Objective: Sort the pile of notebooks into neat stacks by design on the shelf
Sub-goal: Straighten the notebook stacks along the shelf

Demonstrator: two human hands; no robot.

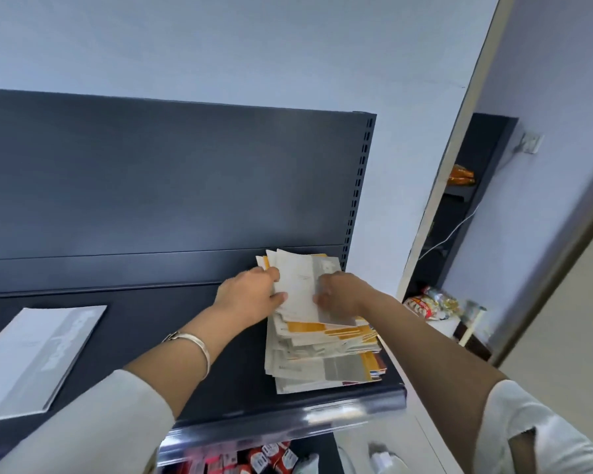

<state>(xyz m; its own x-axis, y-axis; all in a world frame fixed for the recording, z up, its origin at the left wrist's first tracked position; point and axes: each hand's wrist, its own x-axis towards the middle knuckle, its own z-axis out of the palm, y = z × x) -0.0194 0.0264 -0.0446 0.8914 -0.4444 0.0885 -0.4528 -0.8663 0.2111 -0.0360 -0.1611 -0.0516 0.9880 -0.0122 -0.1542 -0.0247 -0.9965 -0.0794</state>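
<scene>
Orange and pale-grey covers: the pile of notebooks, with designs mixed and edges splayed, sits right of centre in the frame, at the right end of the dark metal shelf.
Top notebook: a pale top notebook lies askew on the pile, held between both hands.
Left hand: the left hand grips its left edge, fingers curled round it.
Right hand: the right hand pinches its right edge, fingers curled.
Started stack: one grey notebook lies flat at the lower left of the frame, on the same shelf and well apart from the pile.
Step in hand: apparently taking the top one off for sorting; it looks early, with most of the pile unsorted.
Next move: it calls for lifting it clear without dragging the loose covers beneath. It then goes squarely on the grey one if the designs match, or starts a new stack between.
Around: red packets fill a lower shelf at the bottom of the frame.
</scene>
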